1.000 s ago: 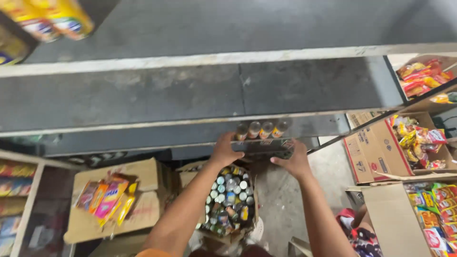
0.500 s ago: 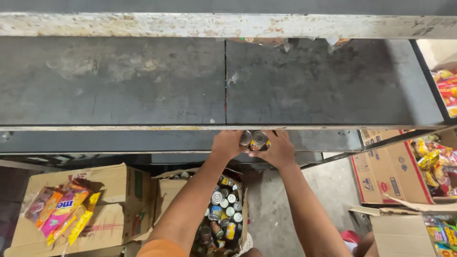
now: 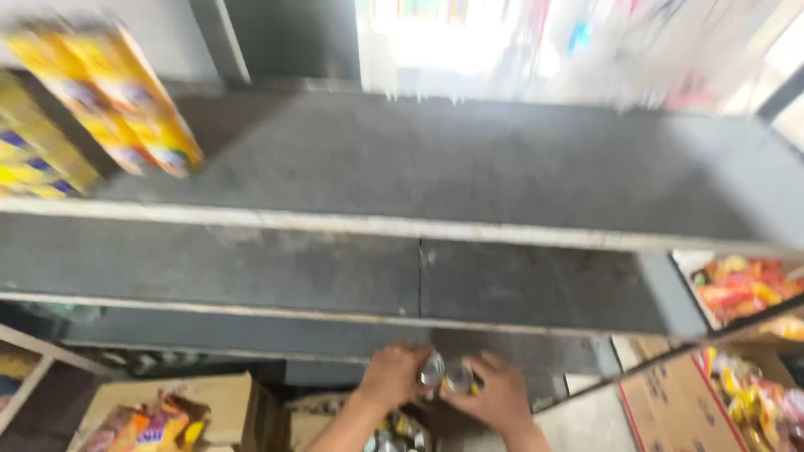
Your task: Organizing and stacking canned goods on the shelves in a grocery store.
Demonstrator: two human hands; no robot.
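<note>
Both of my hands are low in the head view, pressed together around two small cans [image 3: 446, 373] with shiny metal tops. My left hand [image 3: 394, 377] grips them from the left and my right hand [image 3: 501, 395] from the right. They hover just below the front edge of the lowest grey shelf [image 3: 251, 331]. Under my arms stands an open cardboard box of more cans [image 3: 392, 437], only partly in view. The picture is blurred by motion.
Two wider grey shelves [image 3: 469, 176] rise above. Yellow packets [image 3: 109, 109] stand on the top shelf at left. Cardboard boxes with colourful snack packets sit at lower left [image 3: 159, 423] and right [image 3: 745, 402]; more snacks [image 3: 741, 289] fill a right-hand shelf.
The camera has tilted upward, bringing the top shelf and yellow packets into view. My hands still hold the cans together, now lower in the picture.
</note>
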